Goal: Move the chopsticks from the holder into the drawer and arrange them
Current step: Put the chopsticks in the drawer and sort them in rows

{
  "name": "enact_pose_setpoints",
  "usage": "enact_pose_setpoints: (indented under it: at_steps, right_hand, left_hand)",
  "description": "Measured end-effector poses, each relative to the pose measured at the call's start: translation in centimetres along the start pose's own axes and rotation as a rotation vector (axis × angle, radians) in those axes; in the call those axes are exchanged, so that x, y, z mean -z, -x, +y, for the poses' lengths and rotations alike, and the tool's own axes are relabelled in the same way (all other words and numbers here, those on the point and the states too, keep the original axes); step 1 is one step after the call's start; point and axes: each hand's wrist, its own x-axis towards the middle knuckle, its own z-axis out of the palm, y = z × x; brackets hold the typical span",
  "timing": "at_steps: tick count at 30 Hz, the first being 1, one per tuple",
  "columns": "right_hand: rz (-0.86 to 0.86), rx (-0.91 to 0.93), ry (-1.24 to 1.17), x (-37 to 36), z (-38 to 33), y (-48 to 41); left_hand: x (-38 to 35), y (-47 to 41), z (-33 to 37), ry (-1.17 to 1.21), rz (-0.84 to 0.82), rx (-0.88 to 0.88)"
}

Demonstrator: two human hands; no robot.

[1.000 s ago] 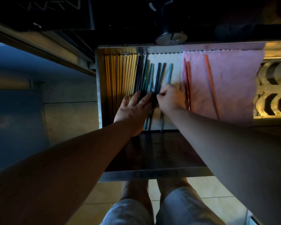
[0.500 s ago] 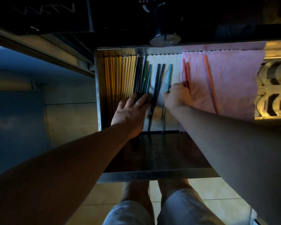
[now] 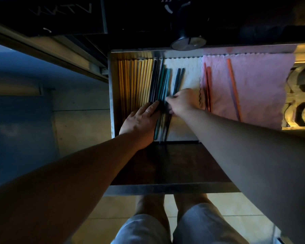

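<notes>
Open drawer (image 3: 165, 188), dim kitchen, tiled floor.
Left hand (image 3: 141, 121) flat on chopsticks (image 3: 161, 88); right hand (image 3: 180, 101) pinching dark pair (image 3: 178, 80), fingertips hidden.

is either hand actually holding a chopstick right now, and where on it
The right hand pinches the dark chopsticks near mid-length. The left hand only presses flat on the sorted row.

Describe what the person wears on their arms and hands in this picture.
Both forearms are bare, with no sleeves, watch or gloves in view. The left hand wears a thin, pale ring on one finger. The right hand shows no jewellery.
</notes>
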Motion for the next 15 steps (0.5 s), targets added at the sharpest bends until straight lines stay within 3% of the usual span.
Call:
enact_pose_setpoints:
  at_steps: [6,12,15]
  right_hand:
    - [0.252,0.141,0.207,1.7,2.1,0.5]
    - [0.099,0.094,0.006,0.0,0.8,1.1]
    - [0.106,0.058,0.02,-0.2,0.6,1.1]
  left_hand:
    - [-0.2,-0.2,0.7,-0.087,0.006,-0.056]
    - [-0.4,-0.5,1.2,-0.07,-0.006,-0.038]
    - [-0.6,-0.4,1.0,-0.078,0.006,-0.027]
